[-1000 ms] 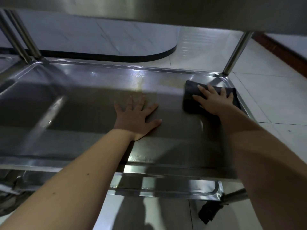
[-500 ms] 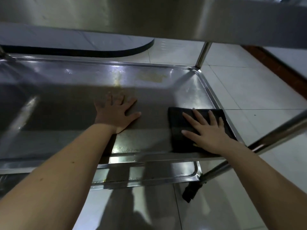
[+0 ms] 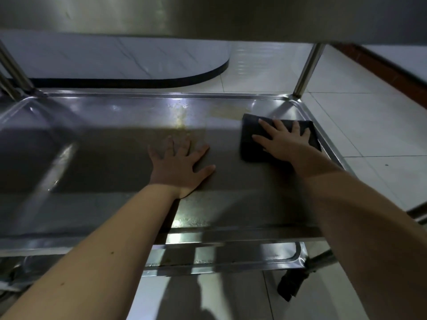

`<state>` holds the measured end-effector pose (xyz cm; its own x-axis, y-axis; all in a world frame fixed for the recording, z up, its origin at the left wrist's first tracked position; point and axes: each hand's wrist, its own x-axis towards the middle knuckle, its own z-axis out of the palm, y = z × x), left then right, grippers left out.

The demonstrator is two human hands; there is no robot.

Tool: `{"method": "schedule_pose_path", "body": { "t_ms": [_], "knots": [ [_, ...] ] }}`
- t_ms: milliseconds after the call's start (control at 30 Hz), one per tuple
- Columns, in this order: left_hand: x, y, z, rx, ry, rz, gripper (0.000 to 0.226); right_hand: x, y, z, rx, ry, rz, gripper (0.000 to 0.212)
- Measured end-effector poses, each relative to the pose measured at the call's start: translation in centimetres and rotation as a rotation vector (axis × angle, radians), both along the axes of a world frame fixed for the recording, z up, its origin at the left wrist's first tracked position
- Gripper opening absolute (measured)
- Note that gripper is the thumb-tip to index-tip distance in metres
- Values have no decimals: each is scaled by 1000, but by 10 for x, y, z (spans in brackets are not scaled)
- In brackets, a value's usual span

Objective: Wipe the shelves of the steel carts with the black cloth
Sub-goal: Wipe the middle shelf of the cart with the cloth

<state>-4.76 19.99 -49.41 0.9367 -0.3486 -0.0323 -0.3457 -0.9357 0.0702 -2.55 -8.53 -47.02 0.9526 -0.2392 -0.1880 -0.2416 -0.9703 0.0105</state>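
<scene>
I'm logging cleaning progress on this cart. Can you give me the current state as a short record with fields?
middle shelf: steel, being wiped; another shelf overhead
black cloth: lies flat on the shelf near its far right corner
right hand: pressed flat on the cloth, fingers spread
left hand: flat on bare steel mid-shelf, holds nothing
yellowish stain: by the far rim, just left of the cloth's far corner
lower shelf: partly visible beneath

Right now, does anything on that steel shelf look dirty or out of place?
Yes: a yellowish-brown stain sits near the far edge of the shelf, just left of the black cloth under the right hand. It stands out against the grey steel.
</scene>
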Motion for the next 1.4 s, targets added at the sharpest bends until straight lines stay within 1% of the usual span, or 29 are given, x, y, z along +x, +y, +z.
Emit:
{"method": "schedule_pose_path", "body": {
  "t_ms": [100,233,367,500,600,667,733,833,900,1067,1233,1333,1400],
  "knots": [
    [1,-1,-1,15,-12,4,68,17,15,1,38,-18,-43,71],
    [2,-1,1,9,-11,1,66,3,31,-2,46,-34,31,71],
    [2,1,2,5,3,10,67,-43,48,-5,53,-35,111,69],
    [-1,0,9,-7,38,16,65,-100,64,-2,100,4,127,67],
    [-6,4,21,-86,106,-3,58,-136,75,1,170,50,160,68],
    [-4,19,31,-117,92,4,55,-154,86,1,171,74,197,70],
    [3,45,35,-98,58,36,55,-160,97,1,131,76,243,69],
    [15,88,25,-44,61,116,57,-146,113,1,127,61,287,65],
    [20,101,18,-23,63,150,59,-123,122,-1,141,36,292,64],
    [24,102,6,19,-2,131,61,-30,142,-9,70,-30,256,68],
    [28,102,1,23,-18,121,60,50,154,-6,80,-56,189,72],
    [28,102,2,9,-13,129,60,64,158,-8,70,-77,174,73],
    [28,103,2,1,-12,128,59,55,159,-9,72,-71,186,72]
  ]
}}
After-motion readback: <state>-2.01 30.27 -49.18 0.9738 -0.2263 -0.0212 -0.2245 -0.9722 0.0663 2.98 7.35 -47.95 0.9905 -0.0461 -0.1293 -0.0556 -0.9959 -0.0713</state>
